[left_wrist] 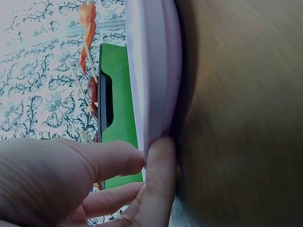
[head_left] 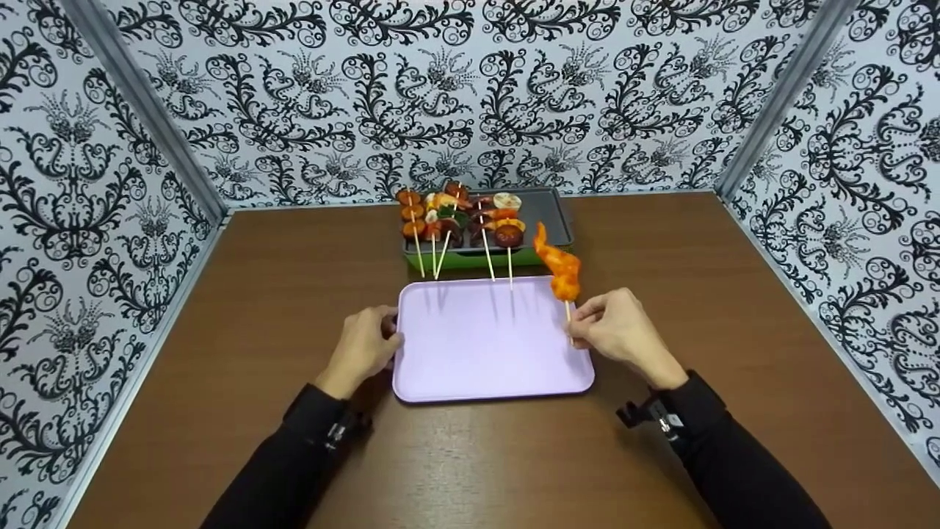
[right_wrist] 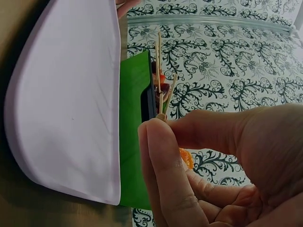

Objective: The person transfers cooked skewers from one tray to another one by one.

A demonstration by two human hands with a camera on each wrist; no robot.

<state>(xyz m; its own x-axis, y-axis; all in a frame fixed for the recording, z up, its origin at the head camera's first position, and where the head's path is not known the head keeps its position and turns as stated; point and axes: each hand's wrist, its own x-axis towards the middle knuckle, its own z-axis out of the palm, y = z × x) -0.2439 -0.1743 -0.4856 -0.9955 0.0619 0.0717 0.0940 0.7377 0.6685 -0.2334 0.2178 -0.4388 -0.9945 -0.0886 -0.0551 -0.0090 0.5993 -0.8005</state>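
Note:
A lilac rectangular tray is at the middle of the wooden table. My left hand grips its left edge; in the left wrist view the thumb and fingers pinch the rim. Over the tray's right edge, my right hand pinches the stick of a skewer with an orange chicken wing, which points up and away. The stick's lower end shows between thumb and fingers in the right wrist view, where the hand hides most of the wing.
Behind the tray stands a small grill with a dark top and a green base. Several food skewers lie on its left and middle, sticks jutting toward the tray. Patterned walls enclose the table at the back and sides.

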